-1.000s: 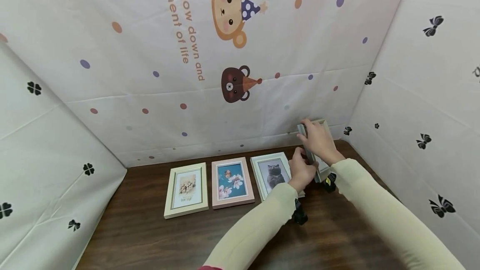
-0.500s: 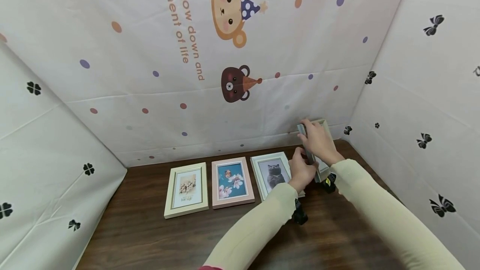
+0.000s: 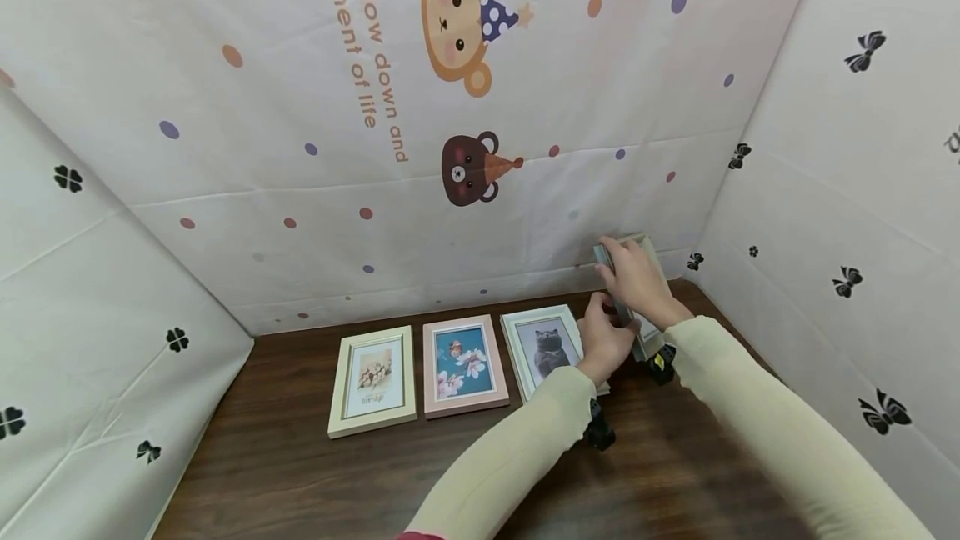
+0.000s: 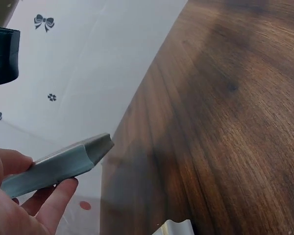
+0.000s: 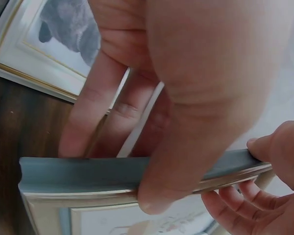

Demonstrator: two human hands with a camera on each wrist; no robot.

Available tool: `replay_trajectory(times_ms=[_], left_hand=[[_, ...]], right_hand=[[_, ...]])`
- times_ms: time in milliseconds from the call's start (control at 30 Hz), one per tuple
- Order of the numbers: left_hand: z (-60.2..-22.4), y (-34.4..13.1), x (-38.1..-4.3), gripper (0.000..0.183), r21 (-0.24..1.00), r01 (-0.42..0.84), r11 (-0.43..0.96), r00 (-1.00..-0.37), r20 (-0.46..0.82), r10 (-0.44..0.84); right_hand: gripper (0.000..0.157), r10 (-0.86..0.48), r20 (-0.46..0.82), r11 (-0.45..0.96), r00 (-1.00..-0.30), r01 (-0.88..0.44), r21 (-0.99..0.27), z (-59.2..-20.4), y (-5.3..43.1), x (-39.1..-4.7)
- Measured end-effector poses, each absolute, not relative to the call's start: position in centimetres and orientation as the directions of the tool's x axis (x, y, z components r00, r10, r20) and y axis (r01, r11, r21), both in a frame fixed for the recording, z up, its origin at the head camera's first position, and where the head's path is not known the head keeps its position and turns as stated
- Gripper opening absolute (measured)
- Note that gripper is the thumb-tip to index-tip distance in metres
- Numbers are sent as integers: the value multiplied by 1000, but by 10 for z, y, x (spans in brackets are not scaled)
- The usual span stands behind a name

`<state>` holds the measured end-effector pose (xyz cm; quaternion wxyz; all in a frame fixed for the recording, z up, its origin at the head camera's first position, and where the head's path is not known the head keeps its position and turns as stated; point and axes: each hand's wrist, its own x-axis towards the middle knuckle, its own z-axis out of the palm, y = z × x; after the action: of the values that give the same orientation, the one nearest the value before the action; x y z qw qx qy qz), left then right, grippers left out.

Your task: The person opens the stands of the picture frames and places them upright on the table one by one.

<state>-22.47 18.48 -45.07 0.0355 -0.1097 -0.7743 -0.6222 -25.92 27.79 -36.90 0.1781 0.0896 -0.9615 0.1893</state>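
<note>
Both hands hold a photo frame (image 5: 88, 178) with a blue-grey outer edge, tilted up at the back right of the table. My left hand (image 3: 606, 342) grips its near left edge. Thumb and fingers lie on either side of that edge in the right wrist view. Further back, my right hand (image 3: 637, 277) grips the frame's upper part. In the left wrist view, one corner of the frame (image 4: 54, 169) sticks out past the left fingers. Part of its picture is hidden by the hands. Beside the left hand lies a white frame (image 3: 512, 340) with a cat picture.
A pink frame (image 3: 429, 369) with a blossom picture and a cream frame (image 3: 337, 390) with a flower picture lie left of the cat frame. The dark wooden table (image 3: 300, 490) meets a printed cloth backdrop (image 3: 300, 248) behind and a side cloth (image 3: 810, 215) on the right.
The held frame's lower end has risen slightly. Both hands keep their grip, almost in the same place. The frames lying on the table have not moved.
</note>
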Motion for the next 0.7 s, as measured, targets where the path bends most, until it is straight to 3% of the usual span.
replay_trajectory(times_ms=[300, 700], left_hand=[[-446, 186, -220, 32, 968, 216, 127, -968, 195, 157], [-445, 181, -218, 11, 994, 97, -56, -973, 107, 204]], right_hand=[[50, -198, 320, 868, -926, -318, -383, -356, 294, -261], [47, -229, 303, 820, -925, -351, -452, -340, 323, -252]])
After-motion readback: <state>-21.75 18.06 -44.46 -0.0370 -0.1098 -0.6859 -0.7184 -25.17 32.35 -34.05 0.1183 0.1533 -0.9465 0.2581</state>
